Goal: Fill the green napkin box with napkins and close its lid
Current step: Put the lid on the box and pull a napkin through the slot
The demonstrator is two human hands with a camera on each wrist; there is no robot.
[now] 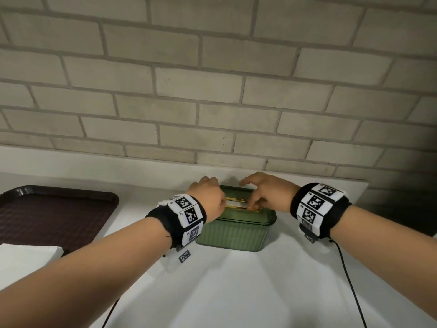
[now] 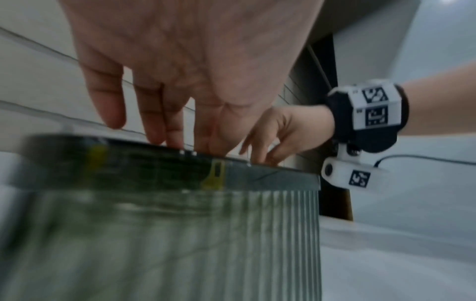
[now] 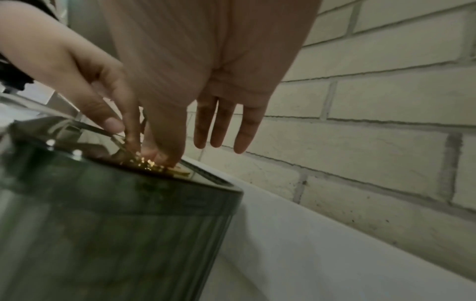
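Note:
The green ribbed napkin box point(image 1: 236, 232) stands on the white counter near the wall, its lid point(image 1: 250, 218) down, with a gold-edged slot point(image 1: 236, 199). A white napkin edge point(image 1: 236, 204) shows in the slot. My left hand point(image 1: 208, 195) lies over the lid's left part, its straight fingers point(image 2: 157, 130) touching the top. My right hand point(image 1: 260, 195) is over the right part. Its thumb and forefinger point(image 3: 159, 156) meet at the slot and pinch the napkin edge, while the other fingers point(image 3: 221, 130) stay straight. The box's inside is hidden.
A dark brown tray point(image 1: 52, 214) lies at the left. A stack of white napkins point(image 1: 26, 256) sits in front of it by my left forearm. The brick wall point(image 1: 212, 91) rises right behind the box. A black cable point(image 1: 350, 280) trails from my right wrist.

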